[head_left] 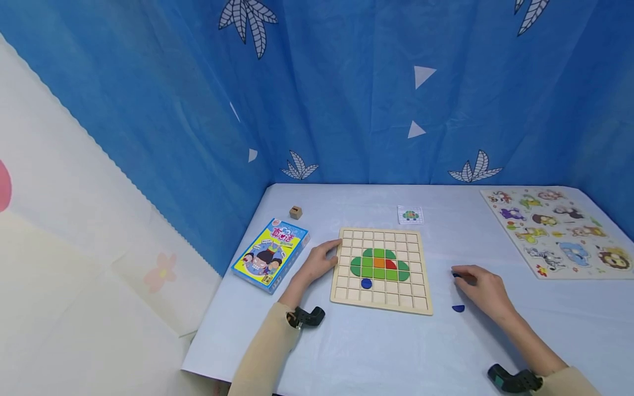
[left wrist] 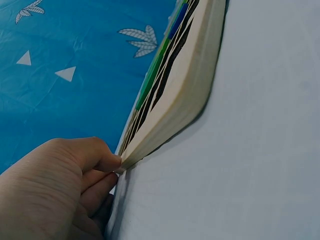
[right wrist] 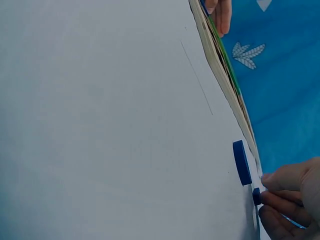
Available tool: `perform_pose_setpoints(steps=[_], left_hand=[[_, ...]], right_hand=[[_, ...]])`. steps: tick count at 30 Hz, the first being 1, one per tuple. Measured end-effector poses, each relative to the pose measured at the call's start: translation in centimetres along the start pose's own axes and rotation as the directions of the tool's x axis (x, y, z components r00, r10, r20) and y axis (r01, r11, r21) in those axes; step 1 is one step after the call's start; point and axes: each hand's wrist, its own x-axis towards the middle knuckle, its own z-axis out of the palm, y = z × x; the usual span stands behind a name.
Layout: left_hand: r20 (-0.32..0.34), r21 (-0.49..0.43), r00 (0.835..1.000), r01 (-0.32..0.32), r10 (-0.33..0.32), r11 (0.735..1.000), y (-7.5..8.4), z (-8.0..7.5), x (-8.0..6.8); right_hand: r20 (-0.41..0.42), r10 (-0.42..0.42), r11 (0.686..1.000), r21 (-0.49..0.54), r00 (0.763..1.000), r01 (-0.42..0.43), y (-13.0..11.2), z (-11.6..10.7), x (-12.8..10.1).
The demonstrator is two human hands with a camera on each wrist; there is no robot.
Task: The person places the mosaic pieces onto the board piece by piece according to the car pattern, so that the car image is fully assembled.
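A square wooden grid board (head_left: 403, 306) lies on the table with green, orange and red pieces set in it. A blue round shape (head_left: 366, 283) sits in its lower left part. My left hand (head_left: 319, 263) holds the board's left edge; in the left wrist view the thumb and fingers (left wrist: 95, 155) meet at that edge. To the right of the board, my right hand (head_left: 482, 291) has its fingertips at a small blue piece (right wrist: 256, 196), mostly hidden by the fingers. Nearer the front lies a blue half-round piece (head_left: 458, 308), apart from the hand.
A small picture card (head_left: 410, 215) showing a coloured pattern lies behind the board. At the left are a blue and yellow box (head_left: 270, 255) and a small wooden block (head_left: 295, 212). An animal puzzle board (head_left: 559, 234) lies at the right. Blue cloth hangs behind the table.
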Motion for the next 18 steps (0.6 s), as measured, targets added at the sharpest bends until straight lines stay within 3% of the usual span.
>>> perform_pose_setpoints(steps=[6, 18], left_hand=[[0.001, 0.006, 1.000, 0.000, 0.000, 1.000, -0.07, 0.03, 0.02], [0.001, -0.016, 1.000, -0.002, 0.002, 1.000, 0.05, 0.04, 0.03]], right_hand=[[-0.029, -0.036, 0.999, -0.004, 0.999, 0.036, 0.08, -0.03, -0.13], [-0.044, -0.027, 1.000, -0.003, 0.999, 0.027, -0.58, -0.50, 0.75]])
